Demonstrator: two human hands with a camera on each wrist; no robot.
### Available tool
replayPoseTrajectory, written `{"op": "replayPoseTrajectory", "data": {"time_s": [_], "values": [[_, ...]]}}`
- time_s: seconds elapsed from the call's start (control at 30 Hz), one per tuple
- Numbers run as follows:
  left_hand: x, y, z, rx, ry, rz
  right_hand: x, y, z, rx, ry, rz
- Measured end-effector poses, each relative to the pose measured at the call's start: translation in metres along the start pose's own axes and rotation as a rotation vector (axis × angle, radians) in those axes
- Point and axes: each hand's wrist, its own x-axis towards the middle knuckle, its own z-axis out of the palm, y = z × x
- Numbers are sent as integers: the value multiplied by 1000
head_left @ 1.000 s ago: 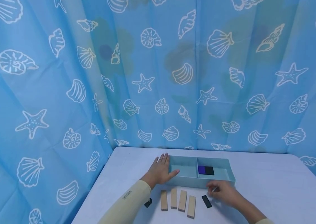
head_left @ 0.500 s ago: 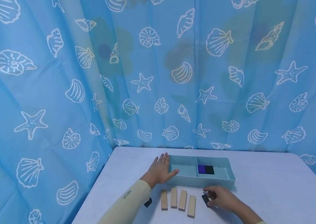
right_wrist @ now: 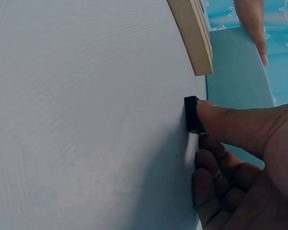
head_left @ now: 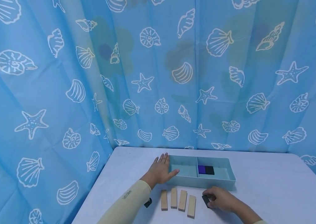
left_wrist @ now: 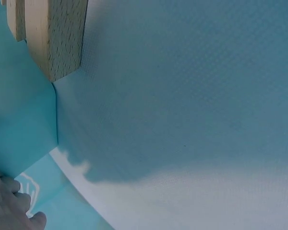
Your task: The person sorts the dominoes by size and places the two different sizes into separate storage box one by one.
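Observation:
My left hand (head_left: 160, 169) rests with straight fingers on the left end of a blue-green two-compartment tray (head_left: 202, 182). In front of the tray, my right hand (head_left: 221, 199) pinches a small black block (head_left: 205, 200) between thumb and fingers, low at the table. The right wrist view shows the thumb pressed on that black block (right_wrist: 191, 115); the fingertips behind it are partly hidden. A purple block (head_left: 201, 169) and a black block (head_left: 209, 170) lie side by side in the tray's right compartment.
Several light wooden blocks (head_left: 182, 201) lie in a row before the tray. Beside the left sleeve sits a small black object (head_left: 148, 203), partly covered by the arm. A shell-patterned blue curtain (head_left: 158, 74) hangs behind the white table (head_left: 270, 183).
My right hand has come down from the tray's front wall to the black block on the table and has taken hold of it. The left hand has stayed on the tray.

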Motion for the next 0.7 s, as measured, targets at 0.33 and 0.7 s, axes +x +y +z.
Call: {"op": "replayPoseTrajectory", "data": {"time_s": [0.33, 0.7], "values": [[-2, 0, 0, -2, 10, 10, -2, -1, 3, 21, 33, 34], [0, 0, 2, -12, 6, 1, -8, -3, 7, 56, 61, 22]]}}
